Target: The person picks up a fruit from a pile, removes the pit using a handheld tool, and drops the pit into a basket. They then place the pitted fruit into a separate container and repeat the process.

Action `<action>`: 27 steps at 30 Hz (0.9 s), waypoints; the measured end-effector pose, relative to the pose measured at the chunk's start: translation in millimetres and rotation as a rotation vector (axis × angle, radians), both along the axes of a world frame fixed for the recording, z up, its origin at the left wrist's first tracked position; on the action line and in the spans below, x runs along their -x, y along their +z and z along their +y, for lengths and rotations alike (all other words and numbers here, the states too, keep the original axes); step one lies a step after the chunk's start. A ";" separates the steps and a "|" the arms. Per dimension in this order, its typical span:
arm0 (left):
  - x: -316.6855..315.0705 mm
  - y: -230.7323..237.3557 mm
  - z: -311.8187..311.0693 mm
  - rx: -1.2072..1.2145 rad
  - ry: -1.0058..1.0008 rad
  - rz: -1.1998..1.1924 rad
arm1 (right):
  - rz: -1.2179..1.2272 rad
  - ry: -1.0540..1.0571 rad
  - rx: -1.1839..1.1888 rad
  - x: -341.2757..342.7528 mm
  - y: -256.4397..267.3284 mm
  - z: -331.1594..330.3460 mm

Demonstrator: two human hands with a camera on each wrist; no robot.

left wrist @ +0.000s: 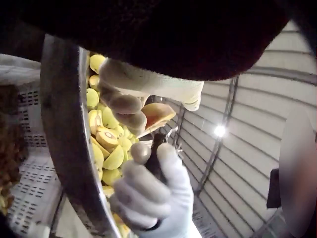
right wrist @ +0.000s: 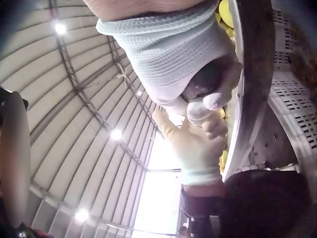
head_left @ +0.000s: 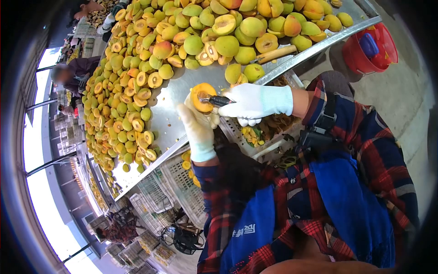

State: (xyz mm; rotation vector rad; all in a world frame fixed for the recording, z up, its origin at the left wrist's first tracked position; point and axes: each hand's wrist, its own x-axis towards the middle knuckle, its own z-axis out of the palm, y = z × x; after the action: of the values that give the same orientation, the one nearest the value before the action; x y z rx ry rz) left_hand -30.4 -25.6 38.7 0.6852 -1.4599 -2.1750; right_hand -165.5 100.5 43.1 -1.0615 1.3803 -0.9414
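My gloved left hand holds a halved peach over the metal table, its orange cut face turned up. A short black-handled tool with a metal tip is gripped in my gloved right hand, and its tip sits at the middle of the cut face. From the left wrist view, the fingers of the left hand bend around the peach half, with the tool's dark handle close below. In the right wrist view the right hand covers most of the work.
Many whole and halved peaches are heaped on the metal table. A wooden-handled tool lies near its raised edge. White plastic crates stand below, one holding scraps. A red bucket is at the right; other people sit farther left.
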 end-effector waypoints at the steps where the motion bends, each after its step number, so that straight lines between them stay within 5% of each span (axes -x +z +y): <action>1: -6.1 -10.4 -5.8 0.097 -0.017 0.023 | -0.163 -0.045 -0.028 -3.2 -1.8 -1.9; 2: -3.0 -16.5 -6.1 0.101 -0.020 0.026 | -0.326 -0.088 -0.056 -6.3 -3.5 -3.4; 4: 7.8 -21.6 2.7 0.841 0.357 -0.110 | -0.325 -0.102 -0.001 -13.2 -3.9 -2.8; 8: 14.4 -11.5 10.9 0.846 0.454 -0.050 | -0.371 -0.022 -0.078 -16.5 -2.7 -1.9; 10: 9.7 -10.8 2.7 0.700 0.390 0.016 | -0.180 0.138 0.039 -7.9 -6.7 -2.5; 12: 1.3 -4.6 0.7 0.417 0.079 -0.064 | -0.184 0.160 -0.014 -6.0 -15.2 -3.8; 14: -2.4 -6.0 -3.8 0.448 0.023 -0.085 | -0.344 0.319 -0.130 0.0 -0.4 6.8; 16: -4.6 -3.9 -4.5 0.122 -0.131 0.123 | -0.447 0.375 -0.015 -5.2 -7.4 10.6; 18: -0.4 -5.8 -7.3 0.104 -0.064 0.189 | -0.555 0.302 0.173 -22.3 -10.4 10.8; 20: -2.1 -8.9 -17.1 -0.205 0.085 0.165 | -0.157 0.215 0.134 -38.2 -31.1 3.0; 22: -14.4 -1.1 -16.3 -0.121 0.145 0.177 | 0.589 0.282 0.313 -34.1 -27.0 11.3; 24: -40.5 6.7 -26.7 1.037 0.457 -0.237 | 0.793 0.362 0.042 -27.3 -33.6 21.9; 25: -61.6 13.8 -33.6 1.124 0.402 -0.424 | 0.893 0.424 -0.178 -23.1 -29.4 23.3; 27: -116.0 18.7 -60.6 1.372 0.247 -0.797 | 0.962 0.325 -0.156 -13.2 -38.8 34.7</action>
State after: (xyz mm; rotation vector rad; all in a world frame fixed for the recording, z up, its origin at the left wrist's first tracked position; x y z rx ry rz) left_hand 85.6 -86.2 57.5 1.0555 -2.5081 -0.3060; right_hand -152.4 135.2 4.4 -1.6498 1.9068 -0.0297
